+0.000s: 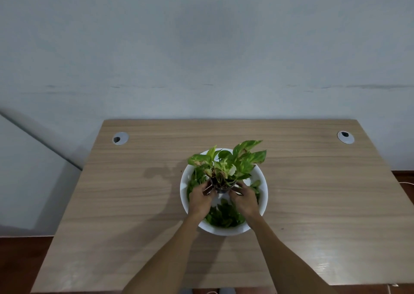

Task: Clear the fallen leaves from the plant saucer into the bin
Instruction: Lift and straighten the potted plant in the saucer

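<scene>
Tabletop saucer (262, 200) leaves (220, 216) under hands (200, 199)

The saucer (263, 195) is white; the plant's leaves (244, 159) are green, mottled cream and pink. The surface (134, 192) shows light woodgrain, with grey grommets (120, 138).

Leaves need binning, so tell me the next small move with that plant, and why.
Probably lift the small pot straight up and set it on the bare table: both the left hand and right hand grip it, and loose leaves fill the white saucer around it.
</scene>
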